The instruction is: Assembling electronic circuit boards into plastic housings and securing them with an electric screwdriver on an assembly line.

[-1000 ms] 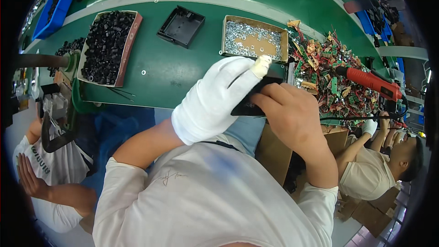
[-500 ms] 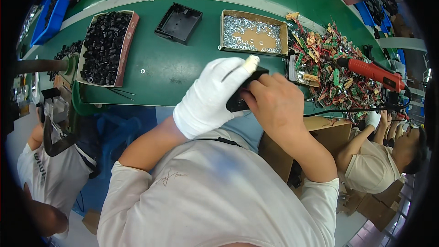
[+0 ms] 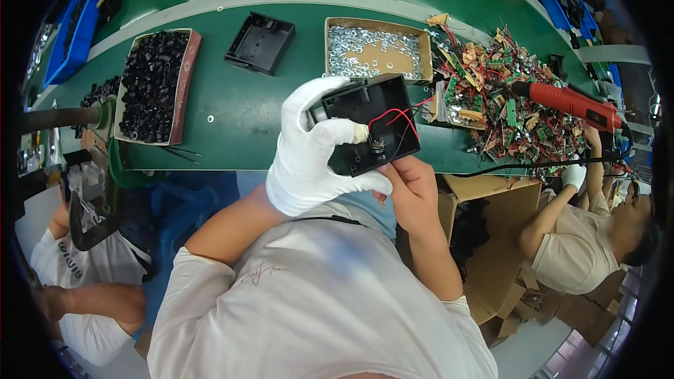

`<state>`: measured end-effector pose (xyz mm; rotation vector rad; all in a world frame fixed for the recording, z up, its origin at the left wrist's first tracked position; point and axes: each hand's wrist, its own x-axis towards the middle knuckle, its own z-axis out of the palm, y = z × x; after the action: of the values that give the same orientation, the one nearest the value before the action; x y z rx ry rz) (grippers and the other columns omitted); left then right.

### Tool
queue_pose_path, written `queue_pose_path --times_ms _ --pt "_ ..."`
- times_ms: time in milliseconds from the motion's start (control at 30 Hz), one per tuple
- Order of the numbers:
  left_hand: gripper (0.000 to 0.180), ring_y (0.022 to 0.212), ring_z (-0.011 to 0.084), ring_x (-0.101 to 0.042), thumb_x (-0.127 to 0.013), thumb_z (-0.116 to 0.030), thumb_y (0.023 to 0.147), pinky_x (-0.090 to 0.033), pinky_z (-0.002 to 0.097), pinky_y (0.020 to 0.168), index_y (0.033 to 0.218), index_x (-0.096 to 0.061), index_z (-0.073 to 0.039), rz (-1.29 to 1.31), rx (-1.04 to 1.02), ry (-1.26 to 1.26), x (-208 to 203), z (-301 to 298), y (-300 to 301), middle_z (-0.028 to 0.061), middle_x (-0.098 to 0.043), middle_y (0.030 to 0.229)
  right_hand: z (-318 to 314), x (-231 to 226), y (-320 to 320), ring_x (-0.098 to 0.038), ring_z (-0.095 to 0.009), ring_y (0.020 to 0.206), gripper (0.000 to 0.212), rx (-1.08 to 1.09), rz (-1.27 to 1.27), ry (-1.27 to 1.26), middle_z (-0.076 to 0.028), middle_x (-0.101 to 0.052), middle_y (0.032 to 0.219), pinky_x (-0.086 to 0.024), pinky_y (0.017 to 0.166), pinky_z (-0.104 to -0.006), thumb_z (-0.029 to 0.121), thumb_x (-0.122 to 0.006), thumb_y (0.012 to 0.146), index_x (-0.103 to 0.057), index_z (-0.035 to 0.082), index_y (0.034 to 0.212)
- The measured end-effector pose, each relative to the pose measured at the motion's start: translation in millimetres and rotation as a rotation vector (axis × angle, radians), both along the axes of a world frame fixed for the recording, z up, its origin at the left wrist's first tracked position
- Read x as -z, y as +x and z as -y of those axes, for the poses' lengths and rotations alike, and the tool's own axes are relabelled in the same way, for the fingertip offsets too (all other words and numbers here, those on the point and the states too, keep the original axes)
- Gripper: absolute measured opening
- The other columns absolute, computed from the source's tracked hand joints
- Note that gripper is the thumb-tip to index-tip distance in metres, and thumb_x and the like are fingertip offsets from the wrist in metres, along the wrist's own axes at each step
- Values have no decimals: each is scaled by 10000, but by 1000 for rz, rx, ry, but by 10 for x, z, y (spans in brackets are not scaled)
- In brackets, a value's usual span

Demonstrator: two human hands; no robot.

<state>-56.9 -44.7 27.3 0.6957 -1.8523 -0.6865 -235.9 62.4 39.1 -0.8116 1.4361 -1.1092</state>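
My left hand (image 3: 303, 151), in a white glove with a taped thumb tip, is wrapped round the left side of an open black plastic housing (image 3: 357, 107). Its hollow inside faces up, and red wires (image 3: 394, 114) and a thin dark one run out over its right wall. A small metal-and-black part (image 3: 378, 146) sits inside near the lower wall. My bare right hand (image 3: 415, 193) grips the housing's lower right corner, thumb against the wall and fingers curled underneath, partly hidden. Beyond, another black housing (image 3: 260, 43) lies open on the green table.
A box of black caps or knobs (image 3: 151, 91) stands left, a tray of metal washers (image 3: 379, 28) at the back. On the right, circuit boards with wires (image 3: 509, 91) form a heap, with a red power screwdriver (image 3: 572, 105) above it. Co-workers sit on both sides.
The housing has been turned so its inside shows, with the wires now visible. My right hand has moved from its top to its lower right corner. The view has shifted slightly.
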Motion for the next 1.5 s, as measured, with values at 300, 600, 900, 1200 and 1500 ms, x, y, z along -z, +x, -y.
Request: queue_pose_path --times_ms 300,600,900,1200,1500 --pt "715 1313 403 -541 -1025 -374 561 -499 480 1074 1153 -682 -167 -37 -1 65 -4 -113 -98 185 -481 1471 -87 148 69 -530 -129 641 84 82 -62 -226 -61 -667 800 -428 593 -255 -46 -684 890 -766 -62 901" --pt "504 1307 390 -545 -958 -161 608 -486 446 1063 1068 -758 -108 196 170 267 -344 -77 3 203 -538 1441 -185 158 3 -525 -139 634 86 42 -351 -345 -56 -663 731 -423 604 -258 -23 -679 869 -755 -60 858" --pt "333 1316 335 -542 -837 -105 729 -443 394 1080 1054 -809 -35 -127 401 587 139 -62 -35 189 -566 1457 -29 -214 -262 -554 -153 683 55 -105 -492 -359 -61 -702 809 -439 648 -267 26 -743 883 -774 -19 894" --pt "274 1305 278 -534 -623 -107 962 -441 376 1067 1040 -754 121 -438 254 1188 97 -284 -37 175 -514 1535 882 -257 -1341 -596 -178 635 125 -315 -1550 315 -30 -722 764 -487 614 -322 84 -734 870 -802 39 964" --pt "349 1236 242 -575 -631 -128 994 -491 354 1030 1240 -702 110 -637 227 1317 101 -304 7 150 -526 1540 836 -245 -1433 -659 -254 699 148 -261 -1362 173 -64 -749 811 -531 670 -371 92 -701 877 -794 65 990"
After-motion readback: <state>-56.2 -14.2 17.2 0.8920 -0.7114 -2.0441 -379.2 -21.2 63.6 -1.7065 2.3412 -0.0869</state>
